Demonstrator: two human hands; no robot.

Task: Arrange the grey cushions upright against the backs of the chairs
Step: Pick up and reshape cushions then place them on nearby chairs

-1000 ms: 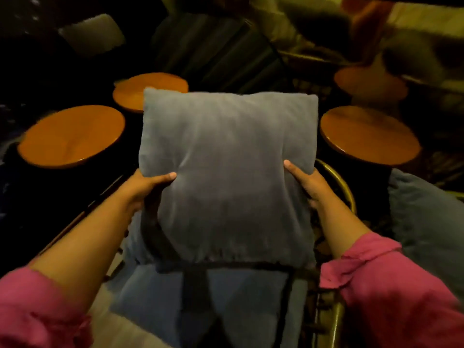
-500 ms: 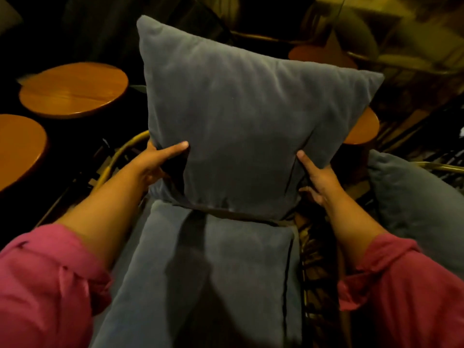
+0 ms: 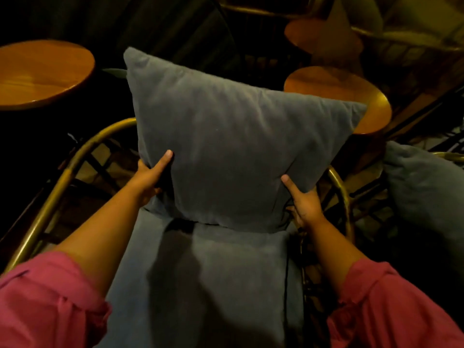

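Dim, warm light filled a room crowded with round wooden stools (image 3: 42,71) and rattan chairs. Nearest the camera stood a chair (image 3: 75,156) with a curved cane frame and a grey seat pad (image 3: 213,285) along its bottom. Over the far end of that pad, the grey cushion (image 3: 233,146) stood on its lower edge, tilted so that its upper left corner rose highest, with the chair's back rail showing on either side of it. The left hand (image 3: 150,177) gripped the cushion's lower left side, thumb laid on the front and the other fingers wrapped behind, out of sight; the right hand (image 3: 303,202) clamped the lower right corner the same way. The step in hand looked like seating this cushion against the chair back. The next move would call for squaring it level, pressing it back onto the frame and letting go. A second grey cushion (image 3: 424,187) lay on the neighbouring chair at right, apparently still to be checked.
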